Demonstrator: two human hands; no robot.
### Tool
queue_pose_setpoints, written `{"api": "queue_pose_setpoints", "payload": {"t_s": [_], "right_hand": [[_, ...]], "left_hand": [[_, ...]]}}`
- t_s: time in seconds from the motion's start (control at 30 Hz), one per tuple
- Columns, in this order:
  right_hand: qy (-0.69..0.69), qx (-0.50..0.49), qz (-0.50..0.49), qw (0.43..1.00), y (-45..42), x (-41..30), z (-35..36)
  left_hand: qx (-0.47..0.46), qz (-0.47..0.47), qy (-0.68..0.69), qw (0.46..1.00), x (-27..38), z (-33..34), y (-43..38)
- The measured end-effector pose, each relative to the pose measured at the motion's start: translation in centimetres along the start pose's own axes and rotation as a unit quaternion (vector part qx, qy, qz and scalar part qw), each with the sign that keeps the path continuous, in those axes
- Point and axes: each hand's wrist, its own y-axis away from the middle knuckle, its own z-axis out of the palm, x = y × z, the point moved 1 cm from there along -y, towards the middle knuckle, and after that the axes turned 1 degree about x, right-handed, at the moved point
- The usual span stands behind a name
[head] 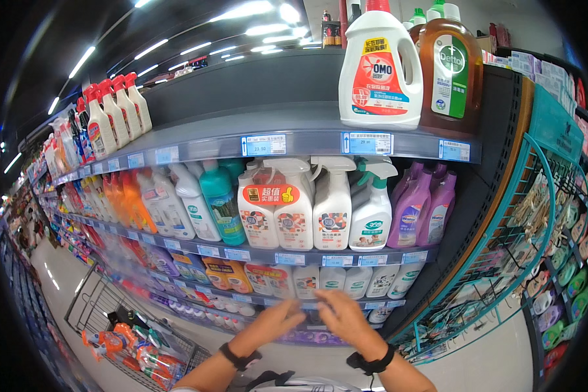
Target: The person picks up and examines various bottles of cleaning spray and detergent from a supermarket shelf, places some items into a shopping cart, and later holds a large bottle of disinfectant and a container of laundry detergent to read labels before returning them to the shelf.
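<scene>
My left hand (279,319) and my right hand (340,313) are raised side by side in front of the lower shelves, slightly apart, fingers spread and nothing held. Each wrist wears a black band. Behind them a row of white cleaner bottles (306,282) stands on a lower shelf. One level up are white trigger spray bottles (333,210), a 360 spray bottle with a green neck (372,215) and purple Walex bottles (409,210). The top shelf carries a white OMO detergent jug (379,73) and a brown Dettol bottle (451,68).
A wire shopping cart (81,299) at lower left holds orange-and-white packaged goods (122,343). A teal wire rack (551,206) with hanging small goods stands right of the shelving. Red-topped spray bottles (100,125) line the top shelf at left. Price tags (264,145) run along the shelf edges.
</scene>
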Motion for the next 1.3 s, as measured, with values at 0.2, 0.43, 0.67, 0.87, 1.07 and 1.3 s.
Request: {"api": "queue_pose_setpoints", "payload": {"t_s": [0.2, 0.43, 0.67, 0.87, 1.07, 1.3], "right_hand": [[-0.064, -0.146, 0.014, 0.987, 1.1, 0.6, 7.8], [-0.105, -0.309, 0.041, 0.944, 0.0, -1.3, 14.8], [-0.103, -0.388, 0.059, 0.914, -1.0, -4.2, 21.3], [-0.106, -0.362, 0.003, 0.926, -0.3, -3.6, 26.9], [-0.138, -0.469, 0.110, 0.865, -1.5, -7.8, 32.0], [-0.158, -0.516, 0.131, 0.832, -1.7, -9.1, 38.4]], "left_hand": [[-0.077, -0.104, 0.004, 0.992, -6.0, -0.8, 7.6], [-0.038, -0.259, 0.027, 0.965, -7.2, -4.9, 12.2], [0.055, -0.243, -0.024, 0.968, -13.7, -8.0, 17.1], [0.080, -0.216, 0.014, 0.973, -20.4, -9.0, 21.4], [0.138, -0.337, 0.030, 0.931, -23.8, -10.7, 29.2], [0.228, -0.439, 0.041, 0.868, -28.5, -14.1, 35.8]]}}
